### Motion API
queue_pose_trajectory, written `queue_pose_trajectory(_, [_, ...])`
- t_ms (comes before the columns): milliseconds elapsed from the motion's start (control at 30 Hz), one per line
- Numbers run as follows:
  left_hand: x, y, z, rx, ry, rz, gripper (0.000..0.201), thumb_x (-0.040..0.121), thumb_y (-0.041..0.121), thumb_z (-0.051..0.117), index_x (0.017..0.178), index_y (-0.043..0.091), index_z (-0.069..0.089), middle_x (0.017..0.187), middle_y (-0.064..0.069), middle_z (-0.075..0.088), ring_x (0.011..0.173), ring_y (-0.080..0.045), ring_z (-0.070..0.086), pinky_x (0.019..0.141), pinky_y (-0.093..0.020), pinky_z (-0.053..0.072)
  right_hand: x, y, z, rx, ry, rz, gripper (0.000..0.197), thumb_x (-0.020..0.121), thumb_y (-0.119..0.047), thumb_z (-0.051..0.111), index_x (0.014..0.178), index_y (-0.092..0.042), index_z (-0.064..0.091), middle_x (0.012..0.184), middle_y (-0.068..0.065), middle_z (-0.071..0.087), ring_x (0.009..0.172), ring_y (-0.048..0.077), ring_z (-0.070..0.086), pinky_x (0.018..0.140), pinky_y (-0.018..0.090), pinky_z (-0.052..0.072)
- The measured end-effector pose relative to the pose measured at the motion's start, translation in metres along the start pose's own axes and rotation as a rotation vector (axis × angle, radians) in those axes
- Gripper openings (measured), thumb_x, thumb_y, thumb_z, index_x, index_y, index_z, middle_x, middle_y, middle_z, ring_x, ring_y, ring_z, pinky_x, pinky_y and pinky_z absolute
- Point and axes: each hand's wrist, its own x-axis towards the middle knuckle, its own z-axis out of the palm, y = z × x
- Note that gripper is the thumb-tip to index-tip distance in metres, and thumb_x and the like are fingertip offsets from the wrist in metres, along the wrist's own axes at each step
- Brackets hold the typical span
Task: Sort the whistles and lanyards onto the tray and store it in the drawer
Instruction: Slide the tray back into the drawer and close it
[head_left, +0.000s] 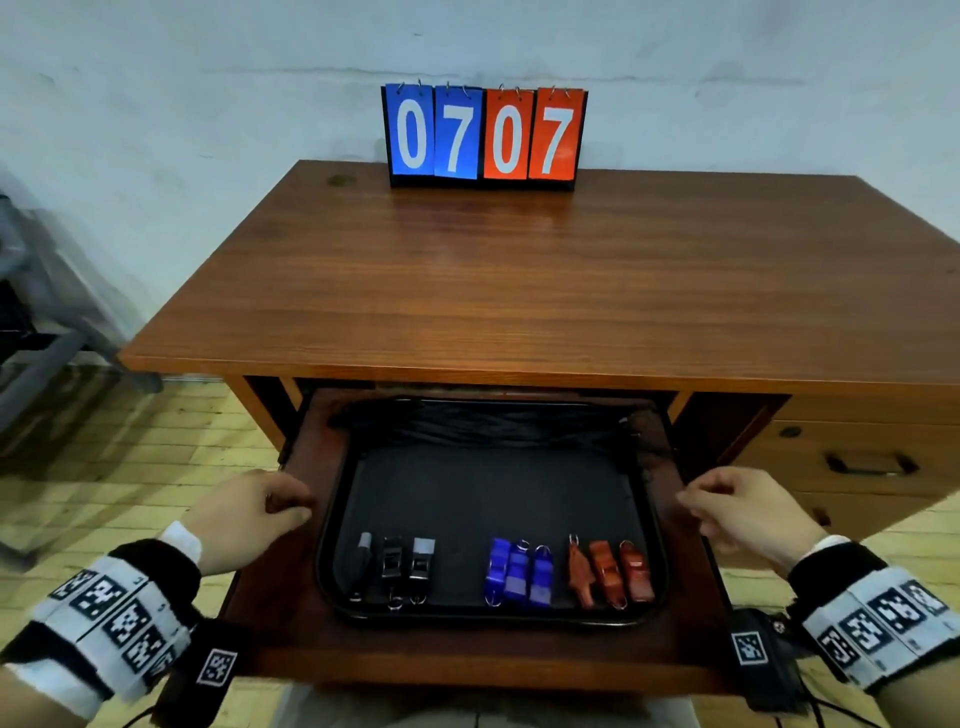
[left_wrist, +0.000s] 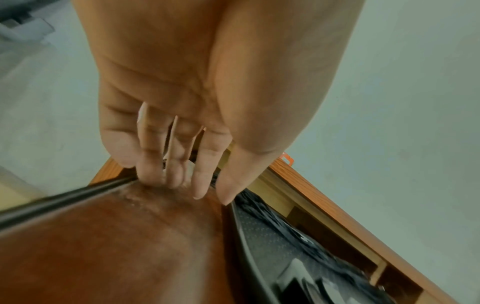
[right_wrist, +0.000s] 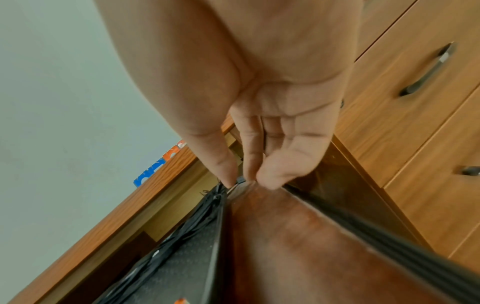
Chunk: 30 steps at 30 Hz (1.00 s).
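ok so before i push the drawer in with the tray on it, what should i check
1. tray lies flat in the drawer: ok
2. sorted by colour, black whistles, blue whistles, orange whistles: ok
3. lanyards all inside the tray's far rim: cannot tell, the right end runs close to the edge
4. left hand off the tray, fingertips on the drawer board: ok
5. right hand clear of the tray: cannot tell, its fingertips sit right at the rim's corner
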Motion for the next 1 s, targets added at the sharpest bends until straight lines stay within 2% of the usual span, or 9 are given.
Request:
queue_pose_trajectory(67, [-0.015,0.002,-0.001,0.093,-0.026,0.037,0.040,0.098,0.035,0.058,0.137,0.026,0.057,0.142,0.005,0.055,0.128,-0.013,0.052,0.097,-0.020,0.037,-0.007,0.007,-0.001,-0.054,0.026,-0.028,0.007,0.091,-0.019,0.071,0.094,-0.013,0.072,0.068,0.003,0.065,0.057,0.015,0.053,0.054,0.025,0.044])
queue_pose_trajectory(133, [-0.032,0.008,-0.001,0.099,-0.103,0.028,0.051,0.099,0.045,0.054,0.146,0.027,0.046,0.151,0.007,0.047,0.136,-0.012,0.046,0.101,-0.019,0.033,-0.014,0.013,-0.004,-0.109,0.008,-0.046,0.012,0.089,-0.025,0.073,0.099,-0.018,0.073,0.082,-0.002,0.067,0.067,0.010,0.053,0.065,0.028,0.045])
queue_pose_trajectory(233, [-0.054,0.007,-0.004,0.050,-0.215,0.054,0.072,0.082,0.073,0.052,0.145,0.037,0.045,0.137,0.017,0.055,0.117,-0.001,0.052,0.088,-0.011,0.036,-0.026,0.014,-0.012,-0.157,-0.151,-0.025,0.025,0.088,-0.034,0.073,0.112,-0.028,0.069,0.105,-0.006,0.068,0.095,0.012,0.064,0.084,0.032,0.053])
queue_pose_trajectory(333, [-0.074,0.007,-0.006,0.010,-0.286,0.129,0.077,0.064,0.083,0.065,0.132,0.051,0.048,0.121,0.034,0.053,0.104,0.018,0.052,0.080,0.000,0.037,-0.048,0.008,-0.021,-0.207,-0.306,-0.067,0.029,0.086,-0.043,0.073,0.113,-0.034,0.067,0.113,-0.012,0.066,0.104,0.007,0.063,0.082,0.027,0.054])
queue_pose_trajectory(433, [-0.088,0.004,0.001,0.068,-0.281,0.162,0.067,0.052,0.077,0.078,0.110,0.056,0.054,0.112,0.035,0.059,0.102,0.025,0.050,0.080,-0.003,0.042,-0.068,0.004,-0.021,-0.303,-0.399,-0.135,0.028,0.079,-0.050,0.076,0.102,-0.035,0.071,0.105,-0.012,0.069,0.092,0.004,0.065,0.075,0.023,0.051])
queue_pose_trajectory(600, [-0.089,-0.003,0.019,0.181,-0.246,0.166,0.041,0.057,0.064,0.080,0.092,0.050,0.064,0.095,0.029,0.062,0.087,0.008,0.058,0.071,-0.017,0.047,-0.086,0.007,-0.003,-0.390,-0.575,-0.239,0.030,0.074,-0.041,0.084,0.100,-0.035,0.070,0.099,-0.010,0.071,0.079,-0.005,0.064,0.067,0.014,0.048])
queue_pose_trajectory(767, [-0.094,0.023,0.040,0.249,-0.212,0.261,0.024,0.072,0.049,0.069,0.096,0.051,0.063,0.095,0.028,0.061,0.089,0.010,0.056,0.076,-0.016,0.046,-0.090,0.011,0.034,-0.519,-0.543,-0.420,0.032,0.078,-0.044,0.079,0.108,-0.045,0.065,0.101,-0.019,0.064,0.082,-0.010,0.057,0.066,0.012,0.042])
queue_pose_trajectory(900, [-0.091,0.055,0.060,0.298,-0.188,0.380,0.031,0.080,0.051,0.064,0.110,0.046,0.064,0.100,0.025,0.058,0.097,0.007,0.052,0.085,-0.018,0.045,-0.092,0.004,0.065,-0.581,-0.499,-0.544,0.033,0.082,-0.041,0.075,0.112,-0.044,0.064,0.101,-0.024,0.060,0.087,-0.006,0.055,0.071,0.013,0.038])
queue_pose_trajectory(1000, [-0.087,0.070,0.069,0.344,-0.180,0.435,0.034,0.082,0.054,0.060,0.115,0.045,0.062,0.101,0.022,0.057,0.094,0.004,0.050,0.082,-0.019,0.043,-0.094,-0.003,0.082,-0.669,-0.500,-0.636,0.029,0.086,-0.039,0.071,0.114,-0.040,0.065,0.107,-0.021,0.058,0.095,-0.003,0.053,0.082,0.017,0.041])
